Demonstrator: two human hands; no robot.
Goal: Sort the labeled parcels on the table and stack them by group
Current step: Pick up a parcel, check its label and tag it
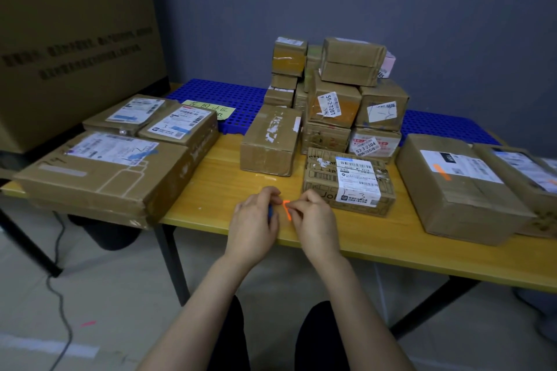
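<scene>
My left hand and my right hand meet over the front edge of the yellow table. Between them my right fingers pinch a thin orange strip. A small blue object sits in my left hand's curled fingers. Just beyond my right hand lies a printed parcel with a white label. A plain brown parcel stands behind my hands. Flat labeled parcels lie at the left, and a large parcel with an orange mark at the right.
A pile of several small labeled boxes rises at the back on a blue perforated mat, beside a yellow handwritten note. A huge cardboard carton fills the left. A cable runs over the floor.
</scene>
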